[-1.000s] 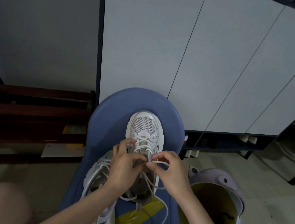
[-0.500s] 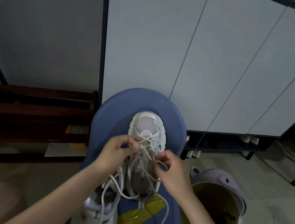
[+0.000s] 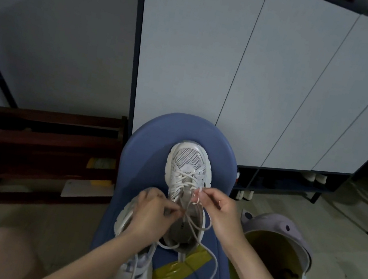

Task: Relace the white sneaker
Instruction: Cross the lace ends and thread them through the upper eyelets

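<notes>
White sneaker (image 3: 187,171), mesh toe, sits at frame centre on a rounded blue seat (image 3: 153,139); no brand I can read. Two sneakers counted; second sneaker (image 3: 128,273) lower left. Left hand (image 3: 154,210) and right hand (image 3: 213,205) each pinch the cord-like lace (image 3: 197,229).

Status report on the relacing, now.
Left hand pinching lace at mid-eyelets. Right hand pinching the other strand. White sneaker half laced on blue seat. Second sneaker alongside, not obstructing.
</notes>
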